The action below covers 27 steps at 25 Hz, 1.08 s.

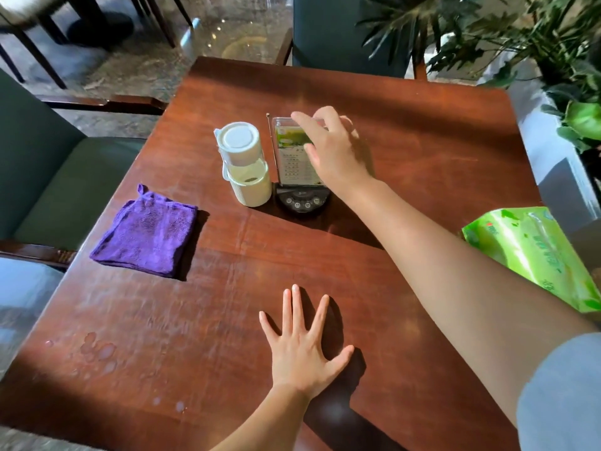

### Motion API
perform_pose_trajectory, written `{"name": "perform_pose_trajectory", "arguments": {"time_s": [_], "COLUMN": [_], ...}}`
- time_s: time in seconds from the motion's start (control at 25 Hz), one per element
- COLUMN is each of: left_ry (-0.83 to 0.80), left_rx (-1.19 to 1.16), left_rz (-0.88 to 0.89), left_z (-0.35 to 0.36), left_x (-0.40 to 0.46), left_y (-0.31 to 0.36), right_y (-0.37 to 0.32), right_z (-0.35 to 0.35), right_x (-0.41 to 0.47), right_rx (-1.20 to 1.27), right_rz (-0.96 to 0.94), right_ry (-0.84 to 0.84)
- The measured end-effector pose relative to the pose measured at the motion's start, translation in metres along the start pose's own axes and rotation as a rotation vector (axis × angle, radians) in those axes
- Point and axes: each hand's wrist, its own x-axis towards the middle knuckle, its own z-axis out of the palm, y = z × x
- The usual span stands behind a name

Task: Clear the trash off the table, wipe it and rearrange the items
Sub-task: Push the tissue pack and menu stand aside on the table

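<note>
A dark wooden table (422, 151) fills the view. At its middle stands a clear menu stand (291, 157) on a black base with buttons (302, 201). My right hand (331, 148) reaches over the stand's top, fingers spread and touching its upper edge; a firm grip does not show. Left of the stand is a white lidded bottle (245, 164). A folded purple cloth (146, 232) lies flat at the left. My left hand (300, 346) rests palm down on the near tabletop, fingers apart, holding nothing.
A green tissue pack (533, 252) lies at the right edge, partly behind my right arm. Water drops (97, 349) sit near the front left corner. Green chairs stand at the left (48, 177) and far side (341, 30). Potted plants (553, 53) line the right.
</note>
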Motion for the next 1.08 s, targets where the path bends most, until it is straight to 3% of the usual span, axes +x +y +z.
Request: {"name": "perform_pose_trajectory", "arguments": {"time_s": [0.16, 0.4, 0.8, 1.08], "left_ry": [0.004, -0.007, -0.02, -0.014], "left_rx": [0.005, 0.019, 0.048, 0.043], "left_rz": [-0.001, -0.004, -0.007, -0.017], "left_z": [0.0, 0.0, 0.004, 0.003], "left_x": [0.0, 0.0, 0.0, 0.0], "left_y": [-0.001, 0.0, -0.001, -0.002], "right_y": [-0.001, 0.021, 0.117, 0.164], "right_z": [-0.008, -0.028, -0.115, -0.125], "right_x": [0.005, -0.004, -0.042, -0.07], "right_rx": [0.033, 0.074, -0.071, -0.082], "right_rz": [-0.007, 0.084, 0.272, 0.412], "right_ry": [0.082, 0.058, 0.102, 0.163]}}
